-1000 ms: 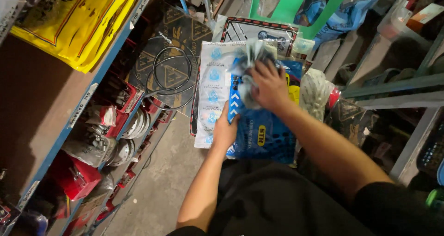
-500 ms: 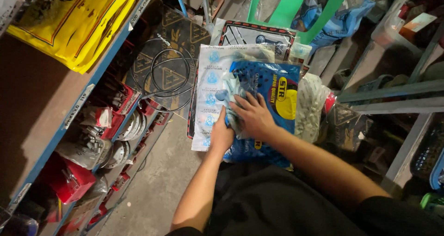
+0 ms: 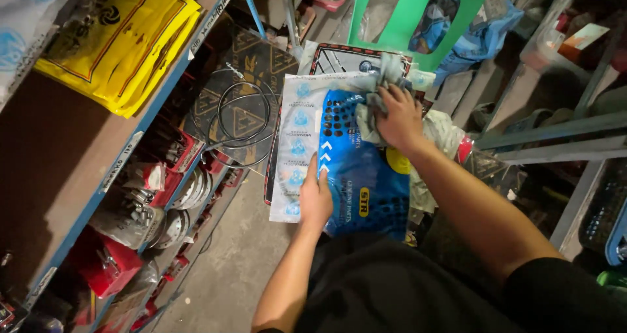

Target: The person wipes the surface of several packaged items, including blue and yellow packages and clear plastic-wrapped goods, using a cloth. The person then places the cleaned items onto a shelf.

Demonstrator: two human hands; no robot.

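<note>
Nearest the camera, the left hand [image 3: 316, 199] lies flat, fingers together, on the near left edge of a blue plastic packet [image 3: 366, 176] with a yellow patch, gripping nothing, only pressing down. The packet rests on the person's lap, on top of a white plastic packet [image 3: 297, 137] printed with blue round marks, which shows along its left side. Further up, the right hand [image 3: 400, 116] is closed on a crumpled grey rag [image 3: 372, 114] and presses it onto the far end of the blue packet. Beyond the hands lies a black packet with a red dashed border [image 3: 349, 55], and behind that stands a green plastic chair back [image 3: 418, 16]. To the left, a coil of black cable [image 3: 238, 121] lies on a dark patterned bag [image 3: 255, 52]. Further left, a blue-edged shelf rack [image 3: 130, 147] holds yellow bags [image 3: 121, 39] above and red boxes [image 3: 104, 264] and metal discs [image 3: 189, 183] below.
</note>
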